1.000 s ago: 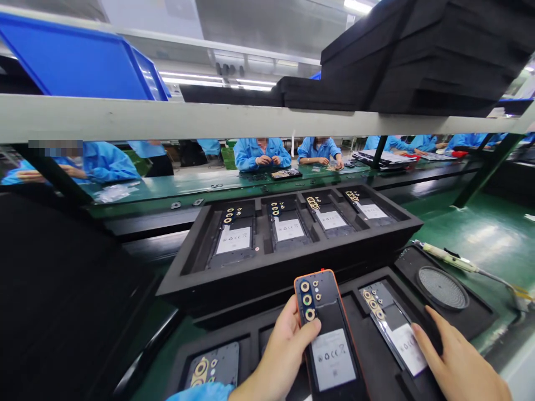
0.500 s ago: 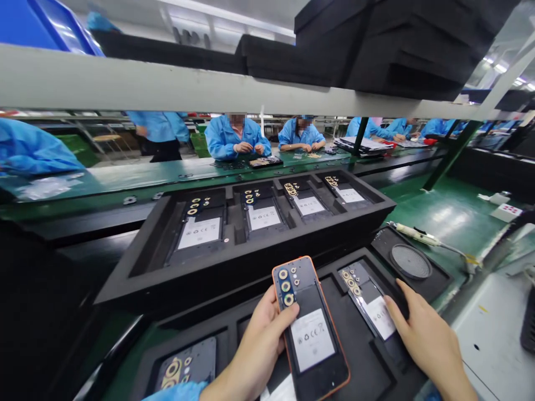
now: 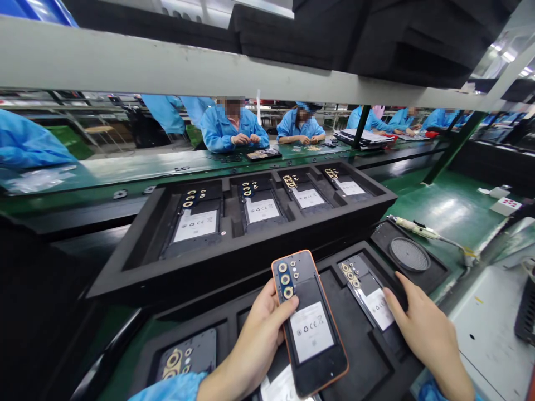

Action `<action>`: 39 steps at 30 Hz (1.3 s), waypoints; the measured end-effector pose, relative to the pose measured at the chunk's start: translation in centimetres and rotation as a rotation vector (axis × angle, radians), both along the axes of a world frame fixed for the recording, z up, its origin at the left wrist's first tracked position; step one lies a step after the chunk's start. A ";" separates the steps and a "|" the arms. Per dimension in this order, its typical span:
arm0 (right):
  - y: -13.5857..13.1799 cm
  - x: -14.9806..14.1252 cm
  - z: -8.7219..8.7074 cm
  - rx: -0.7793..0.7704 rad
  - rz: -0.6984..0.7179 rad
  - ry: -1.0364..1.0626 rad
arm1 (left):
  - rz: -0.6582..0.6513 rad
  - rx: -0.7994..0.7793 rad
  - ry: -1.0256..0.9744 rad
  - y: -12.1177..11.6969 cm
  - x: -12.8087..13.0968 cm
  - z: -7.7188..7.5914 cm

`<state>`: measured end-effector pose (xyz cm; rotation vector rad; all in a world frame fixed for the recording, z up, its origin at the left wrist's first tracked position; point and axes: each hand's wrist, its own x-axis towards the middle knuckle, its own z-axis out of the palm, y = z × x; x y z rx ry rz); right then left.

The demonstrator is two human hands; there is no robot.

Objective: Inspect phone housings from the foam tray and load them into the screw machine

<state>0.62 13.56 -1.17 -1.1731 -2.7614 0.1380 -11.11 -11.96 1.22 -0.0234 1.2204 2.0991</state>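
Note:
My left hand (image 3: 267,323) is closed around an opened phone with an orange frame (image 3: 312,328), tilted, its back towards me. Its thumb presses beside the ringed camera holes, above the white battery label. Over the near foam tray (image 3: 355,356), my right hand (image 3: 426,323) has thumb and forefinger spread across the edge of another opened phone (image 3: 368,292), which lies in its slot. The thumb tip overlaps that phone's label; whether it presses there I cannot tell. A third phone (image 3: 200,348) rests in the tray's left slot, and part of another shows beneath the held one.
Behind stands a raised black foam tray (image 3: 267,245) with several opened phones in slots. A round mesh dish (image 3: 409,254) and a cabled, pen-shaped electric screwdriver (image 3: 418,228) are at the right. A white shelf beam (image 3: 167,61) crosses above. Co-workers in blue (image 3: 234,131) sit opposite.
The view has tipped slightly downward, so the shelf and benches sit higher. Both hands and the held phone keep nearly the same places relative to the tray.

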 end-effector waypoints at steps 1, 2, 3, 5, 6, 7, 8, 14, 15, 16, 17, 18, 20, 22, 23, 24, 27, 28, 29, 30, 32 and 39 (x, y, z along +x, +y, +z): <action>0.0 0.0 0.1 -0.005 -0.005 -0.010 | -0.004 0.000 0.005 0.0 -0.1 -0.2; 0.0 0.0 0.1 -0.011 -0.009 -0.018 | -0.010 0.008 0.011 0.0 -0.2 -0.3; 0.0 0.0 0.1 -0.019 -0.012 -0.021 | -0.019 0.016 0.022 0.0 -0.3 -0.5; 0.2 0.0 0.0 -0.043 -0.016 -0.018 | -0.045 0.025 0.053 -0.1 -0.4 -0.9; 0.4 0.1 -0.2 -0.058 -0.017 -0.012 | -0.058 0.031 0.072 -0.1 -0.5 -1.0; 0.6 0.2 -0.4 -0.076 -0.015 -0.004 | -0.067 0.038 0.090 -0.2 -0.5 -1.1; 0.9 0.3 -0.7 -0.095 -0.010 0.006 | -0.071 0.041 0.103 -0.2 -0.5 -1.2; 3.1 0.7 -3.0 -0.137 0.077 0.110 | -0.052 0.072 0.120 0.0 -0.5 -1.1; 3.3 0.7 -3.2 -0.136 0.090 0.117 | -0.051 0.078 0.124 0.1 -0.5 -1.1; 3.5 0.8 -3.5 -0.137 0.101 0.120 | -0.051 0.083 0.128 0.1 -0.5 -1.1; 3.6 0.9 -3.6 -0.140 0.108 0.119 | -0.053 0.090 0.134 0.1 -0.5 -1.1; 3.7 1.0 -3.8 -0.144 0.115 0.118 | -0.053 0.100 0.145 0.2 -0.5 -1.2; 3.9 1.2 -4.0 -0.148 0.126 0.120 | -0.049 0.122 0.174 0.1 -0.4 -1.3; 4.0 1.3 -4.2 -0.155 0.125 0.125 | -0.054 0.145 0.205 0.0 -0.4 -1.3; 4.1 1.3 -4.2 -0.159 0.122 0.126 | -0.062 0.153 0.216 0.0 -0.4 -1.3; 4.2 1.3 -4.2 -0.163 0.119 0.125 | -0.071 0.160 0.223 0.0 -0.4 -1.2; 4.3 1.1 -4.2 -0.176 0.113 0.118 | -0.094 0.173 0.234 0.0 -0.5 -1.4; 4.3 1.1 -4.2 -0.177 0.112 0.118 | -0.093 0.174 0.234 0.1 -0.5 -1.6; 4.2 1.0 -4.1 -0.176 0.111 0.118 | -0.087 0.176 0.235 0.1 -0.5 -1.8; 4.2 1.0 -4.1 -0.173 0.110 0.115 | -0.075 0.178 0.234 0.2 -0.5 -2.0; 4.1 0.9 -4.0 -0.170 0.103 0.100 | -0.052 0.175 0.217 0.3 -0.5 -2.4; 3.7 0.9 -3.3 -0.176 0.057 0.068 | -0.078 0.171 0.170 0.2 -0.6 -1.5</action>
